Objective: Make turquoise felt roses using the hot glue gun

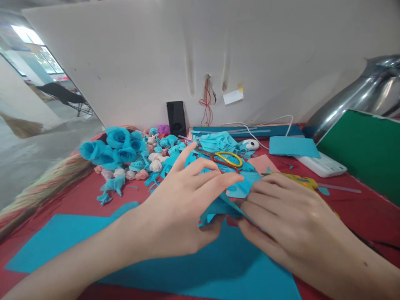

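Observation:
A piece of blue crepe paper (215, 211) is stretched between my two hands over the middle of the table. My left hand (184, 204) pinches it between thumb and fingers at its left side, with the index finger raised. Its other edge is gripped by my right hand (284, 212), whose fingers are curled together. Below both hands a large blue paper sheet (175, 271) lies flat. Just beyond my left hand, scissors (229, 159) with yellow and red handles rest on blue paper scraps (218, 142). A yellow glue gun (300, 181) lies behind my right hand, partly hidden by it.
Blue paper roses (117, 146) and small pale rosebuds (155, 166) are heaped at the left. A black phone (176, 118) leans against the white panel (140, 62). To the right are a white power bank (325, 165), a green board (365, 150) and a metal jug (353, 96).

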The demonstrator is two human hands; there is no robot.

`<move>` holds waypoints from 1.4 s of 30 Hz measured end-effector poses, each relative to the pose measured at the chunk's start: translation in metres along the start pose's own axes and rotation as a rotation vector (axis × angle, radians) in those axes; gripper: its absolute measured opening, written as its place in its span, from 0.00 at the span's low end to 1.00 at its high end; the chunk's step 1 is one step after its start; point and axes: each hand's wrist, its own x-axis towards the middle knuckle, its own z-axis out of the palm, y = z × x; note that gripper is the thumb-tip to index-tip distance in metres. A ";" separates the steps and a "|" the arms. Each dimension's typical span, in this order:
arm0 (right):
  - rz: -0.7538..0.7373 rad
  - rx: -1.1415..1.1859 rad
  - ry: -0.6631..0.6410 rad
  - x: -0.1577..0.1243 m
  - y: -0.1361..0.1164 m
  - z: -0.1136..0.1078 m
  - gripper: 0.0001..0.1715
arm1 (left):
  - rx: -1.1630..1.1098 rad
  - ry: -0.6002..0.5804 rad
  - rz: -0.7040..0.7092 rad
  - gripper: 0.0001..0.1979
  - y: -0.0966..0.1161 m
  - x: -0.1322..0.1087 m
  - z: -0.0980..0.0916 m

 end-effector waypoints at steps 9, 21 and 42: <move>0.152 0.180 -0.025 0.002 0.003 0.004 0.16 | -0.056 -0.086 -0.061 0.06 -0.002 -0.001 -0.003; 0.172 0.212 -0.030 -0.001 0.008 0.000 0.09 | -0.133 -0.096 -0.138 0.12 -0.004 0.000 -0.001; 0.799 0.516 -0.250 -0.001 0.014 -0.015 0.10 | -0.051 -0.008 0.106 0.09 0.002 0.000 -0.005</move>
